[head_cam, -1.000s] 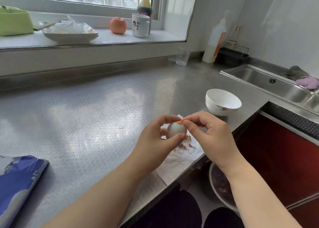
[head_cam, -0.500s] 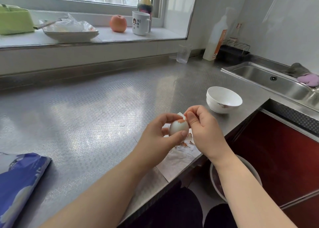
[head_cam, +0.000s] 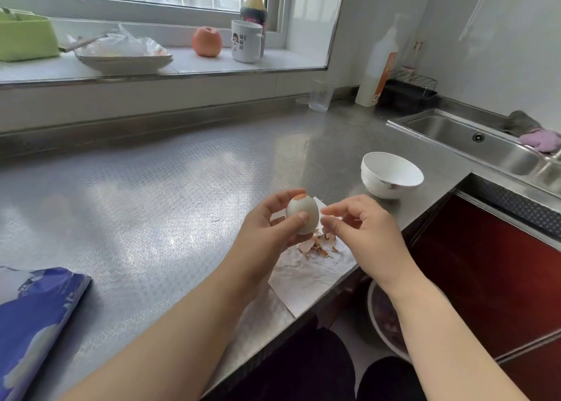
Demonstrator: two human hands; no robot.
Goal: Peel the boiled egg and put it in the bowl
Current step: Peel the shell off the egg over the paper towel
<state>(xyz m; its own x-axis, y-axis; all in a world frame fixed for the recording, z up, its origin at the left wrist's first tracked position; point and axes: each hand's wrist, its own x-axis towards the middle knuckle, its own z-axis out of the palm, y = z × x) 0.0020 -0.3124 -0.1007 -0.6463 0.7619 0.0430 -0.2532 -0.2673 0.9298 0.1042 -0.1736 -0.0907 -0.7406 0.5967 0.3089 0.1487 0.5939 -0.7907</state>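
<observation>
My left hand (head_cam: 267, 227) grips a boiled egg (head_cam: 303, 211) above the counter's front edge. The egg is almost all white, with one small brown patch of shell left at its top. My right hand (head_cam: 361, 233) hovers just right of the egg, apart from it, fingers loosely curled; whether a shell bit is pinched in them I cannot tell. Brown shell pieces (head_cam: 317, 246) lie on a white paper sheet (head_cam: 306, 276) below the hands. An empty white bowl (head_cam: 391, 174) stands on the counter to the right, behind my right hand.
The steel counter (head_cam: 151, 194) runs left; a blue packet (head_cam: 33, 318) lies at its near left. A sink (head_cam: 473, 145) sits at the right. A glass (head_cam: 320, 95) and a white bottle (head_cam: 378, 73) stand at the back. The windowsill holds an apple (head_cam: 207, 41), a mug (head_cam: 245, 41) and a dish (head_cam: 124, 60).
My right hand has left the top of the egg and dropped down to its right. The egg stays in my left hand, now turned more upright.
</observation>
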